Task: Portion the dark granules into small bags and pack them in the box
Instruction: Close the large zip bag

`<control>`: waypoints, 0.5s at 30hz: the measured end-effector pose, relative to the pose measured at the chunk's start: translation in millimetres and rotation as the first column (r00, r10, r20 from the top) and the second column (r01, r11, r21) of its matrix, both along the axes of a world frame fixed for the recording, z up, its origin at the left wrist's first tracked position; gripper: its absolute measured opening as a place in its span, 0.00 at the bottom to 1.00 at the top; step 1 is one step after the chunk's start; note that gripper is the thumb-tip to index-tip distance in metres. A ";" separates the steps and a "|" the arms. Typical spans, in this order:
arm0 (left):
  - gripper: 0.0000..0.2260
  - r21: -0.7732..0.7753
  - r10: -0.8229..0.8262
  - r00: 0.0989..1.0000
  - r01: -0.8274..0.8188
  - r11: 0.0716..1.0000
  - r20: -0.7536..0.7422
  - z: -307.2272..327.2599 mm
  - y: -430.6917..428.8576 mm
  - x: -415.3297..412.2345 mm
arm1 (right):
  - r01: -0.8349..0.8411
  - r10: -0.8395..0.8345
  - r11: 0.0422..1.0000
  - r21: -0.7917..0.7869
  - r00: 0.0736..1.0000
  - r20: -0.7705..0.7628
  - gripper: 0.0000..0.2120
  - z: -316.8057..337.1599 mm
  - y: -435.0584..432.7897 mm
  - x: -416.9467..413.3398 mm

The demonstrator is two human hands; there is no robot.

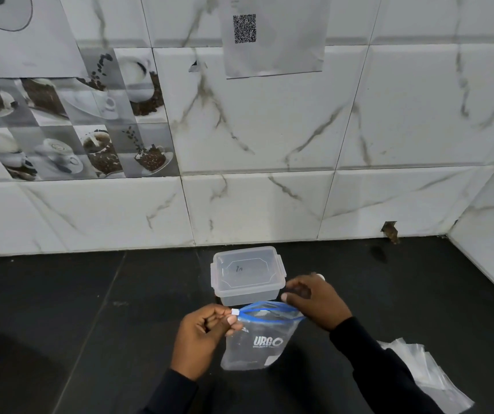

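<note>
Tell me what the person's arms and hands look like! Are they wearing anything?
Both arms are in long black sleeves. The left sleeve and the right sleeve reach down to the wrists. The left hand and the right hand are bare, with no gloves. No watch or bracelet shows.

Zip bag (254, 345): clear plastic, blue zip track, white "URGO" print; stood upright, mouth gaping, contents not discernible. White slider (235, 312) sat at track's left end, pinched by left hand (201, 339); right hand (314, 303) gripped opposite end of mouth. Box (248, 276): translucent, rectangular, lid on, just behind zip bag. Small bags (427, 375): clear, flat loose pile, well right of zip bag.
</note>
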State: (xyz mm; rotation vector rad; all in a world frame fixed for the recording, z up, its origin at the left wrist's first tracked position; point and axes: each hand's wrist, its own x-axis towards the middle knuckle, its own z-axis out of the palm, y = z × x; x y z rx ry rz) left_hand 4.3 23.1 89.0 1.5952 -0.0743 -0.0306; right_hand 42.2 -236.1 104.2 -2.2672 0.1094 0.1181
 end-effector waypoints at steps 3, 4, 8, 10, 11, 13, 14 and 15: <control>0.03 0.036 -0.032 0.999 0.031 0.999 0.019 3.6 -2.9 -1.6 | -0.118 0.129 0.992 -0.054 0.944 0.303 0.13 24.2 21.1 -10.9; 0.03 0.054 -0.044 0.999 0.042 0.998 0.029 5.5 -4.2 -2.7 | -0.226 0.223 0.974 -0.025 0.928 0.298 0.12 31.0 30.5 -14.9; 0.05 0.164 -0.054 0.994 0.038 0.986 0.098 12.4 -10.2 -4.3 | -0.450 0.461 0.887 -0.107 0.842 0.280 0.12 37.8 59.5 -19.5; 0.06 0.203 -0.048 0.989 0.019 0.979 0.138 16.5 -11.2 -4.2 | -0.459 0.476 0.879 -0.127 0.838 0.268 0.10 38.2 65.6 -16.8; 0.06 0.211 -0.042 0.987 0.009 0.978 0.154 17.9 -11.0 -4.1 | -0.457 0.473 0.881 -0.122 0.840 0.265 0.09 39.3 68.3 -15.6; 0.07 0.203 -0.021 0.987 -0.013 0.979 0.162 18.9 -10.6 -3.9 | -0.440 0.454 0.891 -0.115 0.853 0.257 0.07 39.7 73.1 -14.0; 0.07 0.200 -0.007 0.986 -0.026 0.979 0.165 19.1 -10.7 -4.0 | -0.431 0.453 0.891 -0.139 0.855 0.252 0.05 38.7 75.7 -13.2; 0.08 0.207 0.007 0.985 -0.043 0.977 0.174 17.9 -10.5 -3.4 | -0.423 0.461 0.885 -0.192 0.852 0.247 0.05 37.6 78.4 -12.9</control>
